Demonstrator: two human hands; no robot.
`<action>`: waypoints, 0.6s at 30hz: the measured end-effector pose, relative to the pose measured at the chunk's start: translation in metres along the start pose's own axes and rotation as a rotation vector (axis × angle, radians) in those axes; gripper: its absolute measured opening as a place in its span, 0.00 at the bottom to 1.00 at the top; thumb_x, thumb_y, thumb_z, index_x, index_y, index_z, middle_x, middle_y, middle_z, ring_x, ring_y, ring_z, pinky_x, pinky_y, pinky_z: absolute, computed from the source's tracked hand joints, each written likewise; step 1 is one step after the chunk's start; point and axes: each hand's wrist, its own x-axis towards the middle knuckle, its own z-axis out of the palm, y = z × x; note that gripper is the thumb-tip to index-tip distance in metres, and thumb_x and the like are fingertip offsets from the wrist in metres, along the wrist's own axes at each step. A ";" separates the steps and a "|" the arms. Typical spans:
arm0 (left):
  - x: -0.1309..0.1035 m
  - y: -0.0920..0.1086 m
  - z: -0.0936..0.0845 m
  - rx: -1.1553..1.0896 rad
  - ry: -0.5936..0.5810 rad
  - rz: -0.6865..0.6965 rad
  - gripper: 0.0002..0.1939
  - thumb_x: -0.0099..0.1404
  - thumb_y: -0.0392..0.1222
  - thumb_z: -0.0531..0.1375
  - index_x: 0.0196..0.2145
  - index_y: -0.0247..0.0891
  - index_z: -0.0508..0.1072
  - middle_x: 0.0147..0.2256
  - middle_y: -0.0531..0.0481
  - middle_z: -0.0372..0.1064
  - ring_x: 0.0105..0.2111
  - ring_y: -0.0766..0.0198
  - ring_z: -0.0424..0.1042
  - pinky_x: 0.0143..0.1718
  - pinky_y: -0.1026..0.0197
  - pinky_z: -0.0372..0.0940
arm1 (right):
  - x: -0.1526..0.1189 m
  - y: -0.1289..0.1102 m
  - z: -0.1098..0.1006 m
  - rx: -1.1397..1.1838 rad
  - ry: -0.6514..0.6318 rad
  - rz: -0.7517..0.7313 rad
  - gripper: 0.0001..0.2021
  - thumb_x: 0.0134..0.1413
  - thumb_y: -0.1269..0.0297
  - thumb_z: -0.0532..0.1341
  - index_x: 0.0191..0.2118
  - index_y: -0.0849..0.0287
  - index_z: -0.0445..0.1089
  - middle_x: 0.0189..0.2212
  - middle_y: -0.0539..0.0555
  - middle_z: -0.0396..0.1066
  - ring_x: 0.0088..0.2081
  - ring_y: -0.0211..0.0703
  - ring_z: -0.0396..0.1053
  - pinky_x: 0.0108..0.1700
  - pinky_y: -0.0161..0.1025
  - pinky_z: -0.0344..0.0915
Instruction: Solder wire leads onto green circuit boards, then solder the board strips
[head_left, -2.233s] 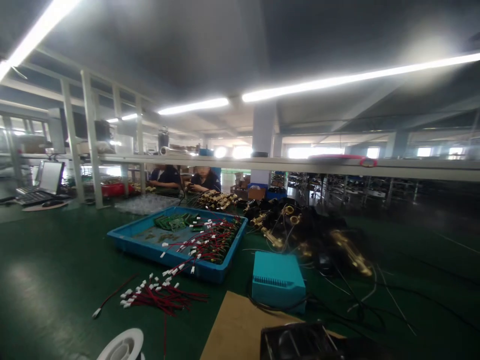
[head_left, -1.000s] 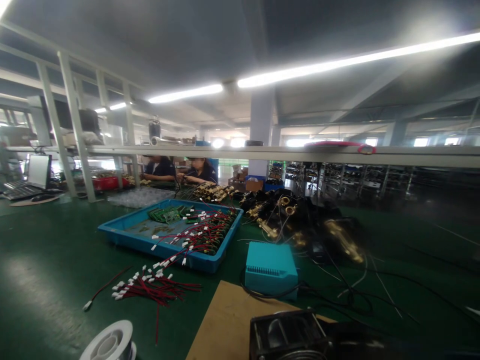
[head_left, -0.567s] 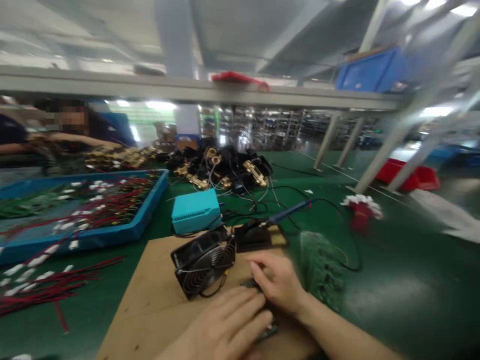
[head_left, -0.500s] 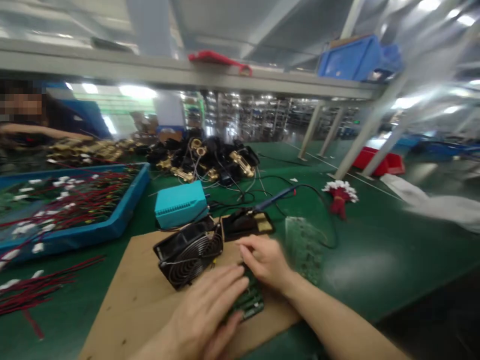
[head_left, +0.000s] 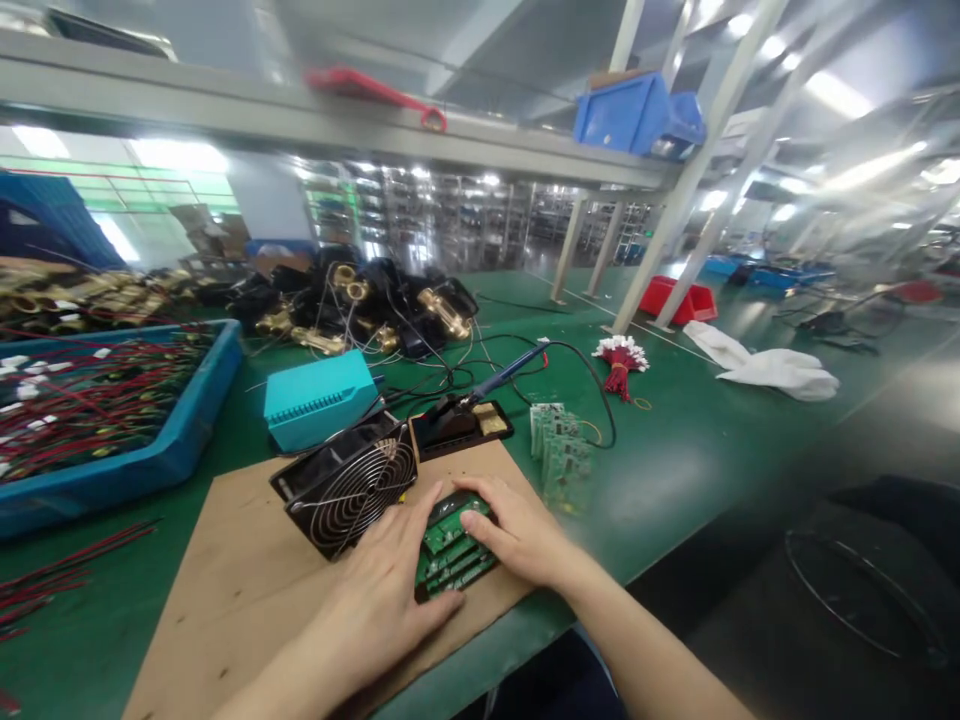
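Green circuit boards (head_left: 456, 548), apparently a panel or a small stack, lie on a brown cardboard sheet (head_left: 247, 590) in front of me. My left hand (head_left: 390, 570) holds their left side, fingers stretched along the edge and thumb at the near corner. From the right, my right hand (head_left: 517, 525) grips them, its thumb over the top and its fingers around the far edge. A black part sits at the far end of the boards, between my fingertips. Just beyond my left hand stands a black fan with a wire guard (head_left: 364, 495).
A soldering iron (head_left: 499, 378) rests in its stand (head_left: 457, 425) beside a turquoise box (head_left: 321, 395). More circuit boards (head_left: 562, 455) lie to the right. A blue tray (head_left: 202, 420) of wired boards is at left; brass fittings (head_left: 446, 312) pile behind. A bundle of red wires (head_left: 619, 375) lies far right.
My view has swung to the right. My right hand has gone from a pinch above the boards to gripping their right side; my left hand has settled along the left edge.
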 end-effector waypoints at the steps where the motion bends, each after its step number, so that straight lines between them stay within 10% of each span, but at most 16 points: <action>1: 0.000 0.001 0.000 -0.020 -0.008 -0.016 0.46 0.57 0.41 0.64 0.69 0.42 0.48 0.62 0.38 0.64 0.59 0.46 0.67 0.60 0.38 0.64 | -0.002 0.000 0.001 0.005 -0.009 -0.007 0.25 0.67 0.48 0.53 0.59 0.61 0.66 0.56 0.65 0.70 0.59 0.54 0.67 0.62 0.55 0.63; 12: 0.006 0.004 0.002 -0.143 0.000 -0.012 0.44 0.57 0.36 0.62 0.68 0.42 0.51 0.64 0.38 0.62 0.62 0.47 0.64 0.62 0.40 0.62 | -0.009 0.004 0.003 0.214 0.019 0.059 0.43 0.47 0.47 0.72 0.65 0.57 0.57 0.61 0.64 0.63 0.61 0.57 0.65 0.63 0.55 0.63; 18: -0.002 -0.001 0.011 -0.130 0.058 0.010 0.43 0.60 0.37 0.61 0.69 0.45 0.48 0.64 0.39 0.60 0.64 0.47 0.62 0.62 0.41 0.63 | -0.036 -0.005 0.030 -0.010 0.458 -0.002 0.31 0.59 0.47 0.63 0.62 0.56 0.58 0.57 0.62 0.66 0.59 0.55 0.66 0.62 0.52 0.65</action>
